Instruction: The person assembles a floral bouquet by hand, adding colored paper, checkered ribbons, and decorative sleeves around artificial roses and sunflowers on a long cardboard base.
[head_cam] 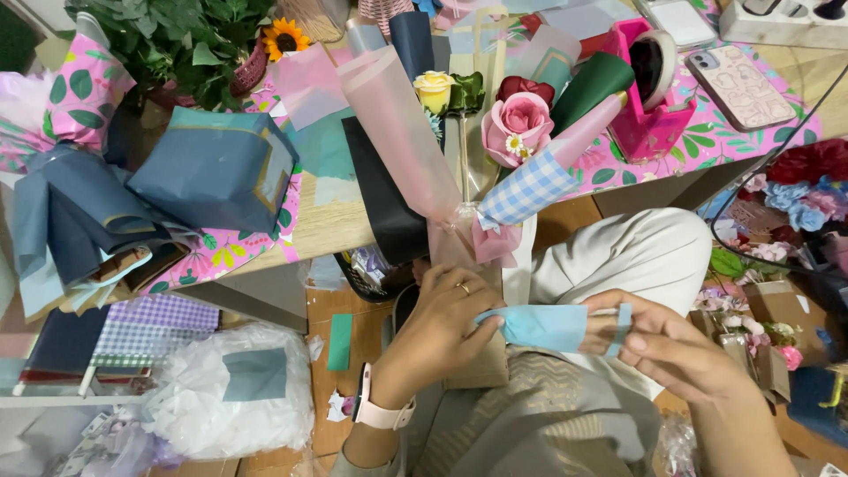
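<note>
My left hand [439, 325], with a ring and a pink wristwatch, pinches the left end of a light blue paper strip [536, 325]. My right hand [671, 349] grips the strip's right end, where it wraps over a thin stick. Both hands hover over my lap. Just above them a small bouquet [517, 168] lies on the table edge: a pink rose, a dark red rose and a yellow rose wrapped in pink paper and blue checked paper.
A pink tape dispenser [649, 88] and a phone [740, 84] sit at the back right. Folded blue wrapping sheets [212, 168] lie at left beside a leafy plant [177, 40]. White tissue [234, 393] and paper scraps lie on the floor; artificial flowers [795, 199] sit at right.
</note>
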